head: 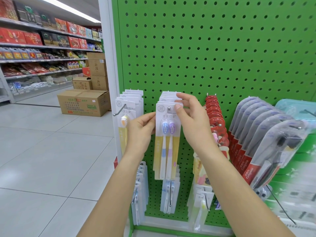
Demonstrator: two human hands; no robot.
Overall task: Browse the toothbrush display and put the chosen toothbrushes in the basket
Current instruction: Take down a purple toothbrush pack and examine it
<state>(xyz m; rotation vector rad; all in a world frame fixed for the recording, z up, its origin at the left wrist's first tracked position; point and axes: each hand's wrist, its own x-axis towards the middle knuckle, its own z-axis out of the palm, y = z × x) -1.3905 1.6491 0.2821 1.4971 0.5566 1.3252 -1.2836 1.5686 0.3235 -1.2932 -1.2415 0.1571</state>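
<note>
A white and yellow two-brush toothbrush pack point(166, 142), with blue and purple heads, hangs at the front of a hook point(169, 108) on the green pegboard point(213, 48). My left hand point(140, 132) pinches the pack's left edge. My right hand point(191, 115) pinches its top right corner, thumb on the front beside the hook, forefinger reaching over the packs behind. Several like packs hang behind it. No basket is in view.
Single-brush packs point(127, 117) hang on the hook to the left, red packs point(214, 120) and Colgate packs point(256, 142) to the right. More toothbrush packs point(168, 195) hang on the lower row. Cardboard boxes point(83, 101) stand on the tiled aisle floor at left.
</note>
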